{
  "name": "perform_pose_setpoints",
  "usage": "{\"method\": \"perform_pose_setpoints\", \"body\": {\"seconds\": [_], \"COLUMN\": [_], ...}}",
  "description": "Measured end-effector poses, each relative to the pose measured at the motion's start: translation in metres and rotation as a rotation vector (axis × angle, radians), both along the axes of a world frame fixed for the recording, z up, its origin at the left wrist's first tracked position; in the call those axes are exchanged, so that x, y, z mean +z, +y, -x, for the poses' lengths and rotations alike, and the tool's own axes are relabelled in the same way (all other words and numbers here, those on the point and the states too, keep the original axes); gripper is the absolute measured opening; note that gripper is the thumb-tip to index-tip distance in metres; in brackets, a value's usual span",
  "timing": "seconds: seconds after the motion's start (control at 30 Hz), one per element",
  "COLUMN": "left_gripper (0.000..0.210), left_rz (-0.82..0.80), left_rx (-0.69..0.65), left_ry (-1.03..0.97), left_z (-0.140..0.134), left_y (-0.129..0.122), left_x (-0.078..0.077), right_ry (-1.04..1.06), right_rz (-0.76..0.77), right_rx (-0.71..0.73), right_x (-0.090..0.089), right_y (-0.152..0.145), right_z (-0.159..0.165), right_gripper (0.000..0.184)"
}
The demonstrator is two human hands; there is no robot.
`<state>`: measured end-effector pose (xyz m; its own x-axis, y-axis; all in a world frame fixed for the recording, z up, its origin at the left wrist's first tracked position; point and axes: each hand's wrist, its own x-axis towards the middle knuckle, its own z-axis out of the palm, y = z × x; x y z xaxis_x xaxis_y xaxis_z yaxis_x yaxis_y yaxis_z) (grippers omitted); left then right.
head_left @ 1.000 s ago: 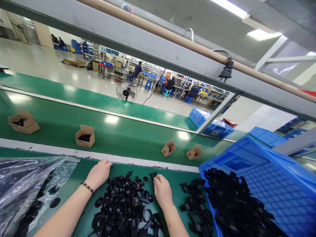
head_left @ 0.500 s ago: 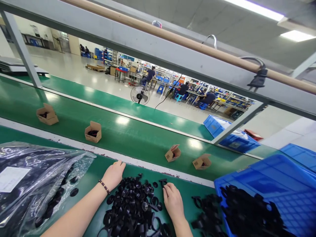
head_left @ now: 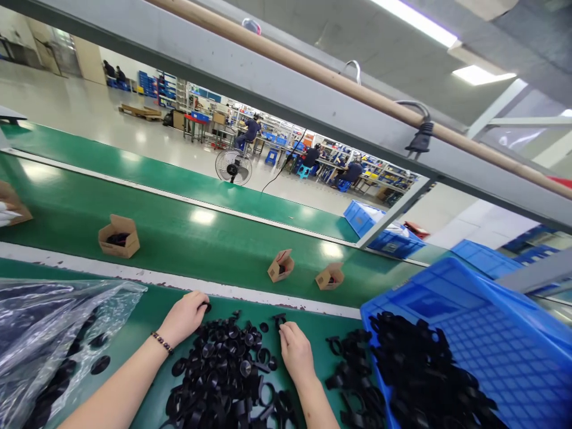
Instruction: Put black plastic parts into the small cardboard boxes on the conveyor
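Cartons [head_left: 328,279] beyond black parts [head_left: 230,366], print [head_left: 273,274] illegible

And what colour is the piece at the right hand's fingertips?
Black; the piece at the right hand shows best in the head view.

A factory can be seen here. Little brown boxes [head_left: 120,246] are set along a long green belt [head_left: 232,244], and lots of small black parts [head_left: 223,369] are heaped near it. Far back, work tables [head_left: 329,160] are used by seated people [head_left: 351,172]. The room is lit by ceiling lights [head_left: 482,75].
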<state>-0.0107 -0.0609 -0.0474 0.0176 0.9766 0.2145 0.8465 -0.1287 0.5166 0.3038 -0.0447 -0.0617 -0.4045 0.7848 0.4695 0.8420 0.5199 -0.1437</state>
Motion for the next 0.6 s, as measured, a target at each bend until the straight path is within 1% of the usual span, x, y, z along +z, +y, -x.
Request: {"method": "perform_pose_setpoints", "body": {"seconds": [0.07,0.13,0.23,0.33,0.4,0.47,0.53,0.6], "left_gripper": [0.02,0.02,0.021,0.022,0.021,0.02,0.02,0.02], "left_rz": [-0.039,-0.088,-0.156,-0.183,-0.182,-0.179,-0.174,-0.17], "left_rx": [-0.005,0.001,0.013,0.003,-0.001,0.003,0.017,0.032], "left_ry": [-0.033,-0.007,0.044,0.058,0.051,0.036,0.013,-0.017], "left_z": [0.002,0.002,0.002,0.002,0.003,0.004,0.006,0.007], "left_y": [0.002,0.003,0.003,0.003,0.004,0.005,0.007,0.007], "left_x": [-0.002,-0.003,-0.002,-0.002,-0.002,-0.003,-0.005,-0.005], "right_ry": [-0.026,-0.079,-0.163,-0.257,-0.358,-0.476,-0.552,-0.565], "right_rz": [-0.037,-0.102,-0.205,-0.238,-0.201,-0.121,-0.047,-0.013], "right_rx": [-0.019,-0.025,0.024,0.138,0.191,0.205,0.199,0.196], "right_x": [0.01,0.025,0.048,0.063,0.065,0.062,0.057,0.052], "right_y": [0.011,0.034,0.083,0.131,0.154,0.168,0.175,0.175], "right_z": [0.0,0.002,0.01,0.027,0.041,0.056,0.069,0.077], "right_gripper": [0.025,0.025,0.025,0.026,0.027,0.026,0.023,0.021]}}
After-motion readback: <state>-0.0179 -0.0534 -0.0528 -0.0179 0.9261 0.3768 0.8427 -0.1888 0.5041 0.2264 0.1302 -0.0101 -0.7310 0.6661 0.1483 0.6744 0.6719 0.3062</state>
